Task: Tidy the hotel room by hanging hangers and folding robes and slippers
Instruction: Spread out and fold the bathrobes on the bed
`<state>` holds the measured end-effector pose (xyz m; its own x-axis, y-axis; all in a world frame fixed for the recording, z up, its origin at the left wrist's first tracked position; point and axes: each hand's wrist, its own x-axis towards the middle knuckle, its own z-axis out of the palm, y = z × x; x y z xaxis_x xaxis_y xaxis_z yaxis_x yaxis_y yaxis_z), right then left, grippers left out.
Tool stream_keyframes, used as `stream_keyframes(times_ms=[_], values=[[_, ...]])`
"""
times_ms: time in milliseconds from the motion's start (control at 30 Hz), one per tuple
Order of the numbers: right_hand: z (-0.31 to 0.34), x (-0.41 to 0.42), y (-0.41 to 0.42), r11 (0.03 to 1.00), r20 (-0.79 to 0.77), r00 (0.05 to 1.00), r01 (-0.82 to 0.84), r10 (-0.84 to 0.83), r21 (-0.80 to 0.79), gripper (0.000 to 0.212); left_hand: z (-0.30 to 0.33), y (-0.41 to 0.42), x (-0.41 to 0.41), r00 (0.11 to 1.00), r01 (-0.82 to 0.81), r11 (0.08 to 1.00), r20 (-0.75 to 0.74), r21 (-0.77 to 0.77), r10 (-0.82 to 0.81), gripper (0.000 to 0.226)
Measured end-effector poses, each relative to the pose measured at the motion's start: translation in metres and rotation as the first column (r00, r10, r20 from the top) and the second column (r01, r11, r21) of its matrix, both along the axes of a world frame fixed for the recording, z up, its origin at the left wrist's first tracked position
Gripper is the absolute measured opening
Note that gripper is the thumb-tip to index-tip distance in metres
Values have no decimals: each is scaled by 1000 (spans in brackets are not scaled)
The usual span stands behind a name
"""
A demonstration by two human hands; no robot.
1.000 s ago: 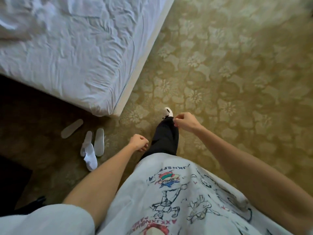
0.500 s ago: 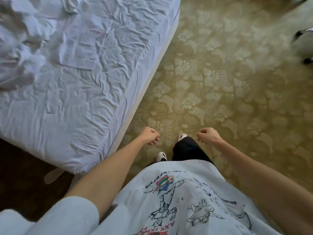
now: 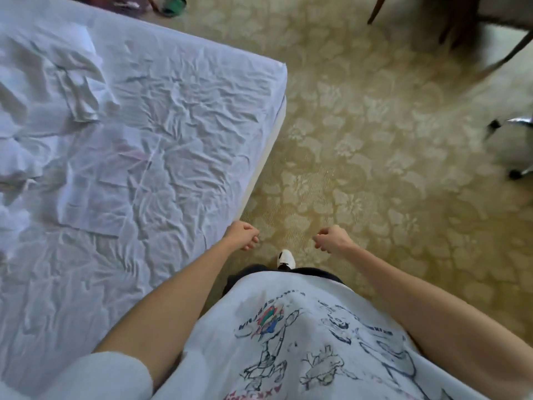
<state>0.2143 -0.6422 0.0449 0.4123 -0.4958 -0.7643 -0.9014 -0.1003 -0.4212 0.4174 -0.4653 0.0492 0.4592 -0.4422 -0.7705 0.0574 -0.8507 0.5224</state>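
Note:
My left hand [image 3: 241, 235] is curled into a loose fist with nothing in it, just off the bed's right edge. My right hand [image 3: 331, 237] is also closed and holds nothing, above the carpet. Crumpled white cloth [image 3: 72, 82] lies bunched on the bed's far left; whether it is a robe I cannot tell. No slippers or hangers are in view. One white shoe [image 3: 286, 258] shows below, between my hands.
The bed [image 3: 173, 134] with a wrinkled white sheet fills the left side. Patterned green-gold carpet [image 3: 375, 140] covers the right. Wooden chair legs [image 3: 501, 56] stand at the top right, and a wheeled chair base [image 3: 516, 145] sits at the right edge.
The view has moved along the bed's side toward its far corner. The slippers on the floor by the bed have dropped out of sight. Both hands stay closed and have come level.

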Motion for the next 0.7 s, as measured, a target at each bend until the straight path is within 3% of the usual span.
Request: stream_keyframes(times_ms=[200,300,433,700], values=[[24,172,-84,975,115,968,-223,223,-11,23,-5,-33,89,968,-249,964,4,90,249,18],[33,250,-106,939,175,924,-343,339,-7,22,-15,-39,123,911,-375,906,-102,195,399,19],[29,346,-150,888,225,866,-459,446,7,19,-39,-67,178,825,-525,820,-98,227,556,15],[9,464,-301,820,80,816,-570,572,-52,14,-41,-208,303,722,-659,732,-126,170,680,18]])
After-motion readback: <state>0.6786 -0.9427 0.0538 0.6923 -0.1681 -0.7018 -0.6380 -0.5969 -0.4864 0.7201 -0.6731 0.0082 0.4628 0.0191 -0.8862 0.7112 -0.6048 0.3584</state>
